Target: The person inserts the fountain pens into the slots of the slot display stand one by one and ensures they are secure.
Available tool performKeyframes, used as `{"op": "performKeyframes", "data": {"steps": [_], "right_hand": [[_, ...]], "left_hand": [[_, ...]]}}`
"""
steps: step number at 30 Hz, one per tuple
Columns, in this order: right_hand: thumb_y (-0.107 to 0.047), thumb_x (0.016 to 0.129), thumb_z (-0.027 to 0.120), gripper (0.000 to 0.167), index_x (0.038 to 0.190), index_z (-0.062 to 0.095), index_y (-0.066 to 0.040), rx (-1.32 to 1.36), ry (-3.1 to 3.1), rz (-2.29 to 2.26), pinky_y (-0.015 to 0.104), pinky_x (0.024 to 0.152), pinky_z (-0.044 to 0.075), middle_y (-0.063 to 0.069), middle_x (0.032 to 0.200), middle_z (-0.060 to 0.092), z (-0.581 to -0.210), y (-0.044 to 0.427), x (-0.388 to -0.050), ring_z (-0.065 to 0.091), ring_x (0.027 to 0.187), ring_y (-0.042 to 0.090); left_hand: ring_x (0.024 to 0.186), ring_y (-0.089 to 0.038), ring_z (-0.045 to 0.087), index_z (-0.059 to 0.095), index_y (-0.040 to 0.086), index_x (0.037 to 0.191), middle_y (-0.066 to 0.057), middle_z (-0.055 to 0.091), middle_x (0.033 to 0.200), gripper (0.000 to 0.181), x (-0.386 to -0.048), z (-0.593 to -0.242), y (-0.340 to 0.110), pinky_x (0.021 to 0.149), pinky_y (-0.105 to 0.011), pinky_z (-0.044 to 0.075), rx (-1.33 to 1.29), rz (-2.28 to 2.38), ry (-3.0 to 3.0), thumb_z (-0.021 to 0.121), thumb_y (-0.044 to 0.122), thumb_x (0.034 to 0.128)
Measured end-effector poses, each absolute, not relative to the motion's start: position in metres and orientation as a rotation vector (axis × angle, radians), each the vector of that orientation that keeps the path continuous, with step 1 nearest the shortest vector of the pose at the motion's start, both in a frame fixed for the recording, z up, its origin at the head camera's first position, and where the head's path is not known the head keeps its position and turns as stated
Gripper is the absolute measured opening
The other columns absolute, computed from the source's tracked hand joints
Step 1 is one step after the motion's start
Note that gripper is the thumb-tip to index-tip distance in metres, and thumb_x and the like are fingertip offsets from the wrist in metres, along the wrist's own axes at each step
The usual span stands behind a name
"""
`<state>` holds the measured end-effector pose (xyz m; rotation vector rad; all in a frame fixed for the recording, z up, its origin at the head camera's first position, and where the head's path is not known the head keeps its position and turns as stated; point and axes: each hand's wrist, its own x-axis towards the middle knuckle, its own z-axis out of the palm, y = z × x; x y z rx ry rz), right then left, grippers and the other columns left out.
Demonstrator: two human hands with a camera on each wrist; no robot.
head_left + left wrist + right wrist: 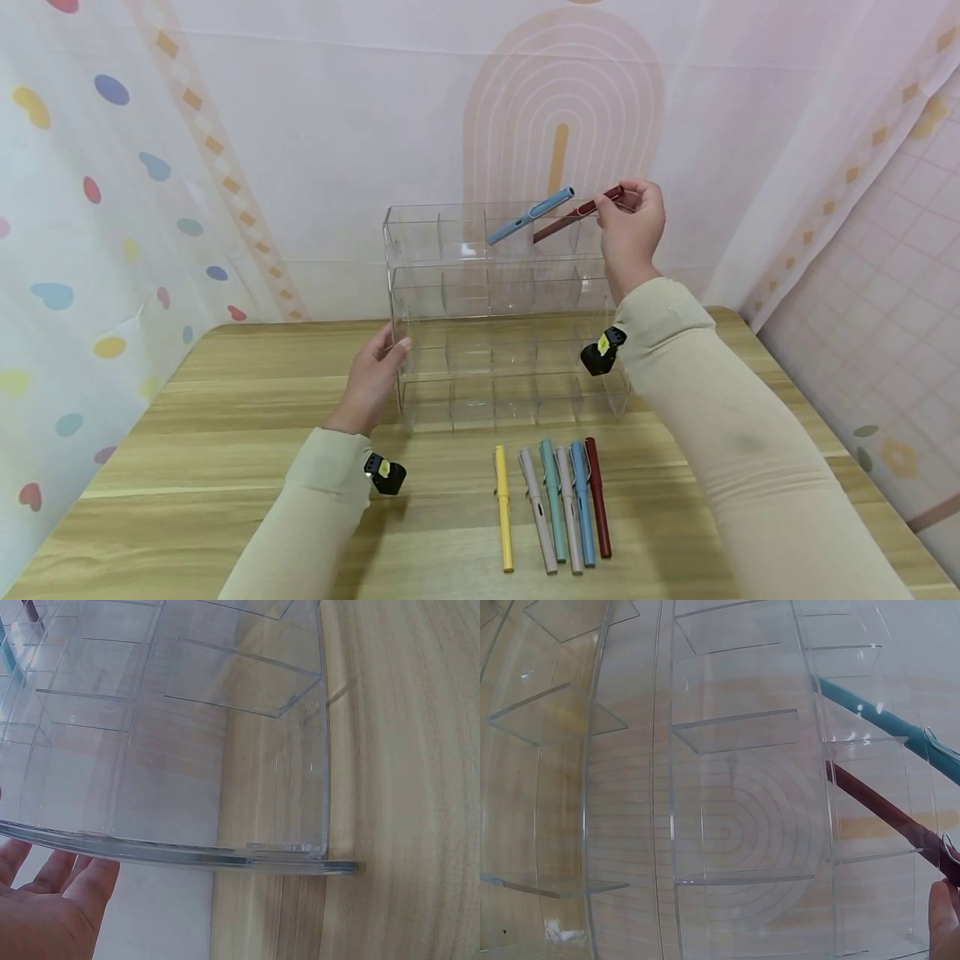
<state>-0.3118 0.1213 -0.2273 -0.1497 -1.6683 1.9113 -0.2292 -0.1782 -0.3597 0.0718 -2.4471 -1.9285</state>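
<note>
A clear acrylic organizer point(512, 331), divided into rows of compartments, stands upright on the table. My left hand point(372, 375) holds its left side panel, thumb at the front edge and fingers point(94, 889) on the outer side. At the top right, my right hand point(636, 229) pinches a dark red pen point(573, 218) by its upper end. That pen slants down to the left, its lower end within the top row. Just left of it a blue pen point(531, 215) leans in a top-row compartment, its upper end sticking out above the rim.
On the wooden table point(247, 417) in front of the organizer lie a yellow pen point(503, 510), two greyish pens point(538, 512), a teal pen point(553, 500), another blue pen point(582, 504) and another dark red pen point(598, 498). A patterned curtain point(337, 125) hangs behind.
</note>
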Motion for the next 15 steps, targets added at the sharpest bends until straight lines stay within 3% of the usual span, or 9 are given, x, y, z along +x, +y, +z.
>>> {"op": "performKeyframes", "data": {"steps": [9,15], "right_hand": [[-0.004,0.087,0.069,0.046,0.129,0.050,-0.004,-0.138,-1.652,1.938,0.026,0.079,0.051,0.003,0.101,0.056,-0.228,0.128,-0.307,0.059,0.093,0.013],[-0.004,0.085,0.071,0.046,0.126,0.051,-0.005,-0.185,-1.543,1.972,0.025,0.077,0.051,0.001,0.098,0.056,-0.230,0.143,-0.297,0.060,0.092,0.012]], "left_hand": [[0.138,-0.029,0.035,0.026,0.018,0.154,-0.015,0.036,0.151,0.055,-0.227,-0.358,-0.175,0.111,-0.047,0.030,0.086,-1.952,-2.439,0.045,0.028,0.1033],[0.138,-0.029,0.035,0.027,0.018,0.154,-0.012,0.037,0.151,0.055,-0.227,-0.357,-0.173,0.111,-0.048,0.029,0.080,-1.950,-2.437,0.045,0.029,0.1031]]}}
